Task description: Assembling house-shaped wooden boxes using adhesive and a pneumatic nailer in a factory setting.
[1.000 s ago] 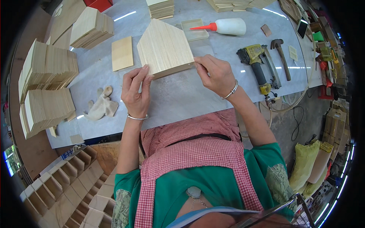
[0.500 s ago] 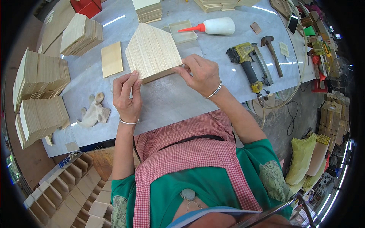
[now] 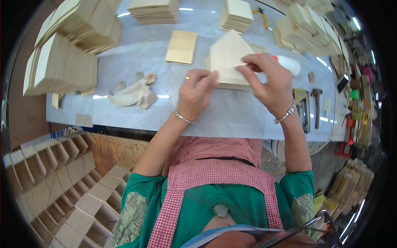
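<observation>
A house-shaped wooden box (image 3: 228, 60) with a pale peaked panel on top lies on the table before me. My left hand (image 3: 196, 91) is closed, thumb and fingertips pinching at the box's lower left corner. Over the panel's right part, my right hand (image 3: 271, 82) curls with thumb and fingertips drawn close together. Whatever these fingers hold, if anything, is too small and blurred to make out. Behind my right hand lies a white glue bottle (image 3: 290, 65) with a red tip, partly hidden. A flat pale wooden panel (image 3: 181, 46) rests left of the box.
Stacks of wooden panels (image 3: 66, 64) stand on the left, with more stacks (image 3: 236, 15) at the back. A glove (image 3: 136, 91) lies left of my left hand. On the right are a nail gun (image 3: 304, 107) and a hammer (image 3: 317, 105). Wooden boxes (image 3: 89, 211) fill the lower left.
The view has swung left, so the table's things appear farther right. My right fingers have left the box's lower right corner and are now over the panel. The left hand stays at its corner.
</observation>
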A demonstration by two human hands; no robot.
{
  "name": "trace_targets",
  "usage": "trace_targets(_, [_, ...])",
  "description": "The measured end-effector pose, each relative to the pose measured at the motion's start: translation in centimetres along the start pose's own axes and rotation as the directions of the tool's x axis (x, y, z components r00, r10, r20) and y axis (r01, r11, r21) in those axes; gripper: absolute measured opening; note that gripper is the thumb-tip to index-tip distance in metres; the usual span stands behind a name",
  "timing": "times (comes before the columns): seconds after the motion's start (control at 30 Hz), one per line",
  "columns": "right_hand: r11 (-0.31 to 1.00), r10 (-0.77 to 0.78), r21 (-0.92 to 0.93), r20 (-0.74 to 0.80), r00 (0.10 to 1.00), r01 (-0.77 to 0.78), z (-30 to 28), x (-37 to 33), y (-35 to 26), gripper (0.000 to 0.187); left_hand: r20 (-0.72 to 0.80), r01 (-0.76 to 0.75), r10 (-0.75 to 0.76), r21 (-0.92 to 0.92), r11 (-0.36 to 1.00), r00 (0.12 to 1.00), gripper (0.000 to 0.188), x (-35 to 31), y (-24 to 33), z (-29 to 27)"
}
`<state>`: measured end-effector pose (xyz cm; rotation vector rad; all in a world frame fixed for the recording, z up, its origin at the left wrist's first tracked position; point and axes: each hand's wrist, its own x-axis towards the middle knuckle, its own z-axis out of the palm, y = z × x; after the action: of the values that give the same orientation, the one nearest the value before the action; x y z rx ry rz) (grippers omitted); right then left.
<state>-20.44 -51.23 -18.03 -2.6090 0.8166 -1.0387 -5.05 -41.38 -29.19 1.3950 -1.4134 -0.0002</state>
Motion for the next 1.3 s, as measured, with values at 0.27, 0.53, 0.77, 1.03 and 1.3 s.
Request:
trace_targets(0.27, [0.915, -0.311, 0.079, 0.764, 0.566, 0.396, 15.2, 7.8, -9.3, 0.044, -0.01, -0.076, 0.075, -0.025, 0.997, 0.997, 0.038, -4.5, -2.7, 2.1])
trace_targets(0.53, [0.924, -0.228, 0.122, 0.937, 0.264, 0.364, 20.7, 6.8, -10.4, 0.012, 0.504, 0.41, -0.246, -0.247, 0.878, 0.828, 0.035, -0.2, -1.3, 0.7])
trace_targets(0.77, [0.974, -0.198, 0.098, 0.803, 0.562, 0.204, 16.1, 6.1, -8.9, 0.016, 0.047, -0.057, 0.06, -0.068, 0.996, 0.997, 0.031, -1.2, -2.3, 1.3])
trace_targets(1.03, [0.983, 0.183, -0.025, 0.277, 0.943, -0.183, -1.4, -2.2, 3.0, 0.016, 0.02, 0.05, -0.047, -0.18, 0.982, 0.999, 0.023, -0.3, -0.5, 0.4])
trace_targets(1.3, [0.969, 0.212, -0.204, 0.405, 0.89, -0.138, -0.8, -7.6, 5.1, 0.019, 0.056, 0.071, -0.066, -0.095, 0.993, 0.996, 0.018, -0.3, -0.1, 0.2])
